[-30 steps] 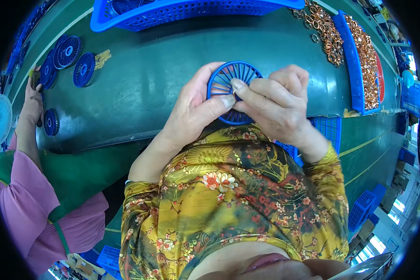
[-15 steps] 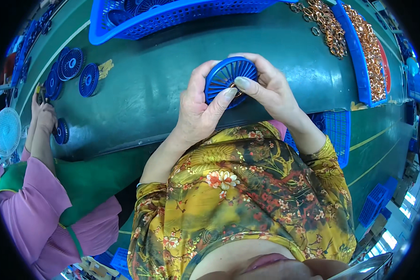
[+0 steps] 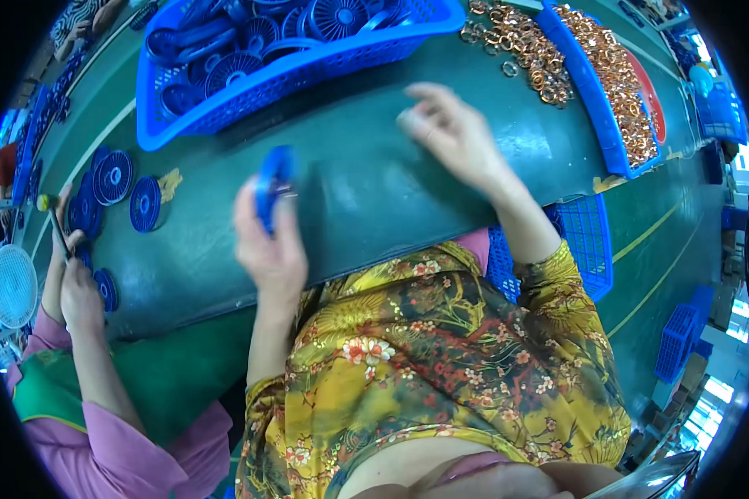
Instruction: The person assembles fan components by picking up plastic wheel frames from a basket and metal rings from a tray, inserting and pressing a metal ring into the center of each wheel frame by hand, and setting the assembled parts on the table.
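Note:
My left hand (image 3: 268, 245) grips a blue spoked plastic disc (image 3: 275, 183), held nearly edge-on above the green table, left of my body. The disc is blurred, and I cannot make out the metal ring at its centre. Away from it, my right hand (image 3: 456, 140) hovers over the table with bent, parted fingers, somewhat blurred, and nothing shows in it. Beyond that hand lies a loose pile of copper-coloured rings (image 3: 531, 51). A blue tray (image 3: 601, 108) to its right is full of more such rings.
A blue perforated basket (image 3: 308, 76) of blue discs stands at the far edge. Several finished-looking discs (image 3: 112, 177) lie at left, by a co-worker's hands (image 3: 79, 291) with a stick-like tool. Another blue basket (image 3: 587, 245) sits below the table edge at right.
My hands have parted. The left carries the disc leftward and has turned it edge-on; the right has let go of it. The view has shifted, showing more of the far basket.

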Demonstrator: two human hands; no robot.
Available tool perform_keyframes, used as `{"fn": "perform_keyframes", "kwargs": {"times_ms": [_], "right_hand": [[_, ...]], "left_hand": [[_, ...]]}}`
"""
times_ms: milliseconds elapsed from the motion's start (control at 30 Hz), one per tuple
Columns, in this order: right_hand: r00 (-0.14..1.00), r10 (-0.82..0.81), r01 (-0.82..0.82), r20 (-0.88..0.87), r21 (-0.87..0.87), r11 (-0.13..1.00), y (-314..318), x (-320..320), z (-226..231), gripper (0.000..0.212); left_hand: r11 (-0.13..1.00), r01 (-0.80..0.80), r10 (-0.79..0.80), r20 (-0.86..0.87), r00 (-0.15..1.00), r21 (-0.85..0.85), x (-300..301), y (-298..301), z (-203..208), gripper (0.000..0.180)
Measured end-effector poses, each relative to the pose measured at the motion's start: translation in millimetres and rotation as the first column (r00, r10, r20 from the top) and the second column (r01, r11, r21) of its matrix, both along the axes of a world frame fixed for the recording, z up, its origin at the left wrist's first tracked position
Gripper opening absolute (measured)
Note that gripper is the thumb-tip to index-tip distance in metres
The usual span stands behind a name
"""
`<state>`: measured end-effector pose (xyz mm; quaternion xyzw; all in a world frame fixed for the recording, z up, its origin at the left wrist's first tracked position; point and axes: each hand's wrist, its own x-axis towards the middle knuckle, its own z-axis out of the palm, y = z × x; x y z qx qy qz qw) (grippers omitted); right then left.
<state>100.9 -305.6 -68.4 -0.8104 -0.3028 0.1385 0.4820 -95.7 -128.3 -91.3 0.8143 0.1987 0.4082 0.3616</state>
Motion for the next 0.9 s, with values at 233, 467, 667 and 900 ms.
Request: {"fn": "perform_keyframes", "kwargs": {"times_ms": [233, 467, 667, 900], "right_hand": [[0.729, -0.325, 0.615, 0.603, -0.368, 0.697, -74.6, 114.7, -25.9, 0.029], [0.793, -0.228, 0.423, 0.565, -0.241, 0.873, -57.9, 91.1, -15.1, 0.024], [0.665, -0.28, 0.597, 0.693, -0.268, 0.756, -64.8, 97.5, -21.6, 0.029], [0.756, -0.146, 0.406, 0.638, -0.283, 0.869, -69.3, 66.5, -12.9, 0.015]], "left_hand": [[0.837, -0.301, 0.494, -0.394, 0.775, 0.457, -35.5, 63.2, -11.0, 0.046], [0.866, 0.029, -0.03, -0.006, 1.0, 0.5, 47.9, 34.5, 62.2, 0.033], [0.835, 0.216, 0.071, -0.488, 0.87, 0.506, 137.0, 67.5, 80.1, 0.07], [0.92, 0.318, -0.175, -0.485, 0.857, 0.231, 127.2, 70.6, 93.1, 0.046]]}}
